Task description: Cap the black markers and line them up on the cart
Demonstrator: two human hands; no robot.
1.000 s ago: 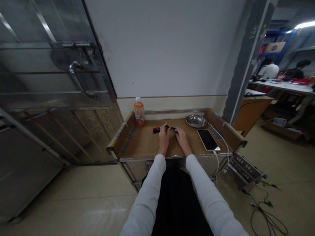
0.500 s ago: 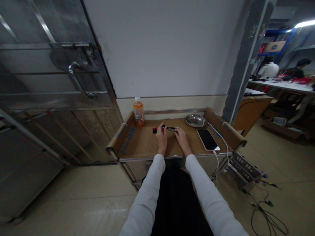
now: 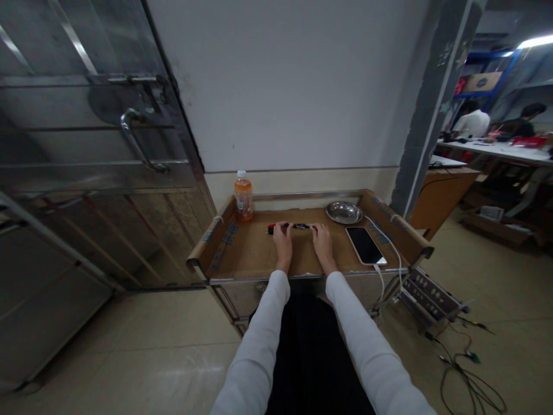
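Observation:
A slim black pen (image 3: pixel 301 226) spans the gap between my two hands, lying nearly level just over the cardboard. My left hand (image 3: pixel 283 245) pinches its left end with closed fingers. At its right end, the fingertips of my right hand (image 3: pixel 322 245) are closed on it. Just left of my left hand lie red and black pen-like items (image 3: pixel 270 229), partly hidden by the fingers, so how many there are I cannot tell. Both hands are above the cardboard-lined cart top (image 3: pixel 246 259).
An orange drink bottle (image 3: pixel 243 197) stands at the back left corner. A round metal dish (image 3: pixel 344 212) sits at the back right, with a phone (image 3: pixel 365 246) and its white cable (image 3: pixel 395 251) before it. Raised cardboard sides (image 3: pixel 395 230) edge the cart. Two people sit far right.
My hands have drawn slightly apart, the right one shifting a little to the right. The pen, tilted before, is now closer to level.

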